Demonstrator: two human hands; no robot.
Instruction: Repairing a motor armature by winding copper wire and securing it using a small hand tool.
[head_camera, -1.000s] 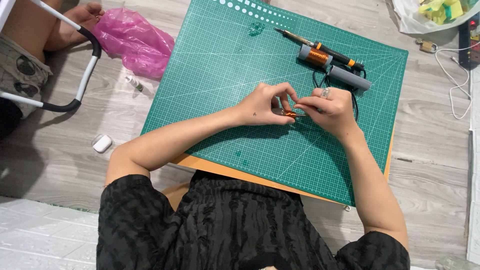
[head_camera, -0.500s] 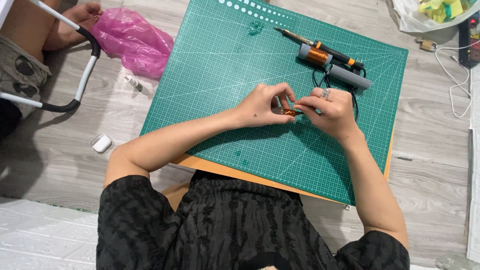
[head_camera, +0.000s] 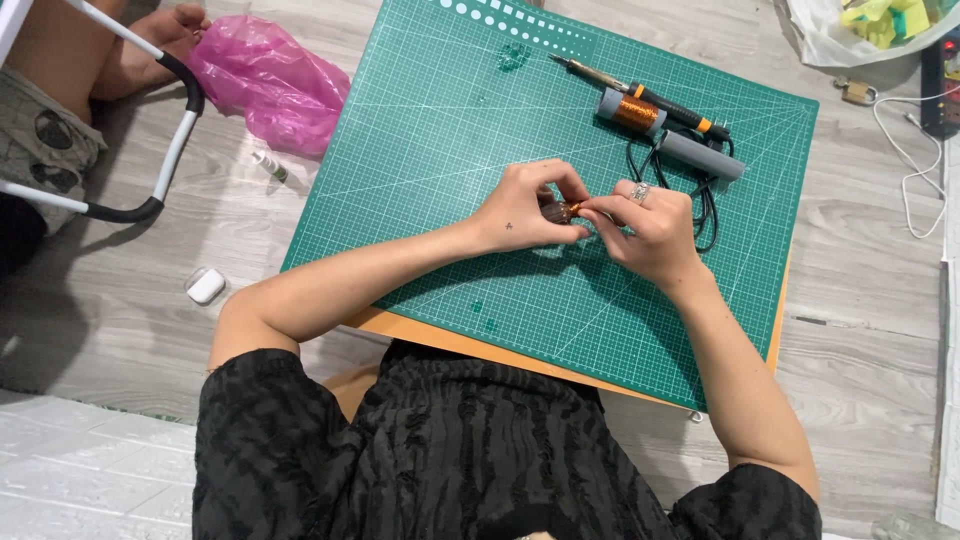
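Copper-wound coil piece (head_camera: 565, 211), small and dark with an orange-brown tip, is held between both hands above the middle of the green cutting mat (head_camera: 420, 150). It is pinched by the fingertips of the left hand (head_camera: 520, 212), which is curled narrowly around it, while the right hand (head_camera: 650, 225), ring on one finger, is closed on its other end from the 3 o'clock side; the fingertips of the two hands are touching or nearly so. Exact details of the piece are hidden by the fingers. At 1 o'clock from the hands, a soldering iron (head_camera: 640, 95) with a black and orange handle is laid on the mat, just beside a grey cylinder wound with copper wire (head_camera: 665, 135); a black cord is looped beneath them. Off the mat at 10 o'clock, a pink plastic bag (head_camera: 265, 80) is seen on the wooden floor. At 8 o'clock, well apart, a small white case (head_camera: 205, 286) lies on the floor.
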